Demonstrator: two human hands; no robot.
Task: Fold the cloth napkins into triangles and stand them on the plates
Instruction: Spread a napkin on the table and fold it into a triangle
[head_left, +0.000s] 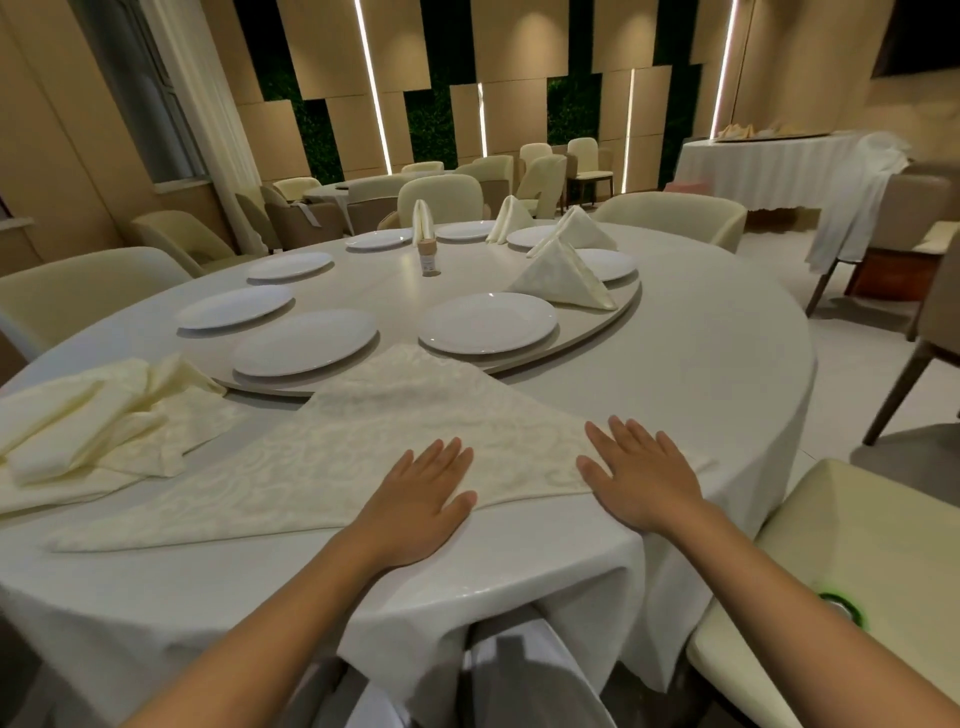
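Note:
A cream patterned napkin (363, 447) lies flat on the table's near edge, folded into a large triangle. My left hand (415, 499) presses flat on its near edge with straight fingers. My right hand (639, 473) lies flat on the napkin's right corner, fingers spread. A pile of loose napkins (88, 415) sits at the left. Folded triangle napkins (563, 275) stand on plates at the turntable's far right. Bare white plates (488, 322) (304, 343) sit nearest me on the turntable (597, 332).
A small holder with a folded napkin (427, 244) stands at the turntable's middle. Cream chairs ring the table; one chair (831, 545) is close at my right. Another clothed table (753, 166) stands at the back right.

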